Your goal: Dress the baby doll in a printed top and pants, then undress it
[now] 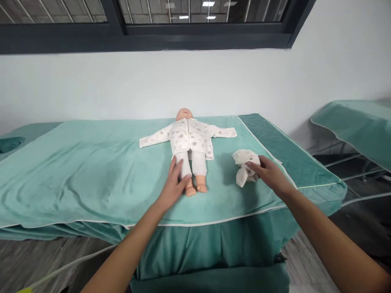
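Observation:
A baby doll (189, 140) in a white printed shirt and white trousers lies on its back on a teal towel-covered bed (91, 171), arms spread. My left hand (174, 185) rests with fingers stretched out on the doll's lower leg, near its bare feet. My right hand (269, 173) lies to the right of the doll, its fingers closed on a crumpled white cloth (244, 162) that sits on the towel.
A white wall rises behind the bed under a dark-framed window (195, 24). A second teal-covered bed (357, 126) stands at the right across a narrow gap. The bed's near edge has a white piping line, with a grey floor below.

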The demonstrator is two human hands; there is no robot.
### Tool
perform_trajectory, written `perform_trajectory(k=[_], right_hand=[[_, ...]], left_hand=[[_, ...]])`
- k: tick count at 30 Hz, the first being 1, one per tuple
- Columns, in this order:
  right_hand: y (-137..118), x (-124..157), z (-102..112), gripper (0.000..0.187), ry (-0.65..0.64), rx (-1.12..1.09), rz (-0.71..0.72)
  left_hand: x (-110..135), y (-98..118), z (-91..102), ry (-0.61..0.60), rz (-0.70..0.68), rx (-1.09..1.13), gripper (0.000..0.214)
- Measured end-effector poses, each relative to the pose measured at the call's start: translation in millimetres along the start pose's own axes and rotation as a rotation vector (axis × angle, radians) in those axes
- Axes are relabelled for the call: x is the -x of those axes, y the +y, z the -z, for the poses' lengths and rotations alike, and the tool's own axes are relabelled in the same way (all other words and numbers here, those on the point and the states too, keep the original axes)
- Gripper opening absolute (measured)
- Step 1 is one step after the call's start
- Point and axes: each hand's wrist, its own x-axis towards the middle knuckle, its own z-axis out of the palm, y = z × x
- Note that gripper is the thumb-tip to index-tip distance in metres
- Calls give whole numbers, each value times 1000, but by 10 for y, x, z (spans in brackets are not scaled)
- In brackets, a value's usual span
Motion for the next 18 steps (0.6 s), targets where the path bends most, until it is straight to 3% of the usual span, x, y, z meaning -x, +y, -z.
perform_trajectory(k=[3,5,8,11,14,18], right_hand=[[-191,30,-294,46,-64,-197,25],[-279,-23,-465,46,-68,-230,65],[-403,-238,-678,47,-9,-261,102],[-524,-580,-874,47,80,-307,66],[-595,-938,-1086,35,52,-392,-51],[-598,-1264,-1377,32,-114,-492,-97]], left_hand=[[168,64,-31,-64,-41,33,68],[110,34,-25,48,45,128,68],[-219,-107,40,297,245,379,65],[-665,-260,129,451,320,709,55],[-1030,-336,171,430,376,881,49],[-1277,-342,159,290,374,875,61]])
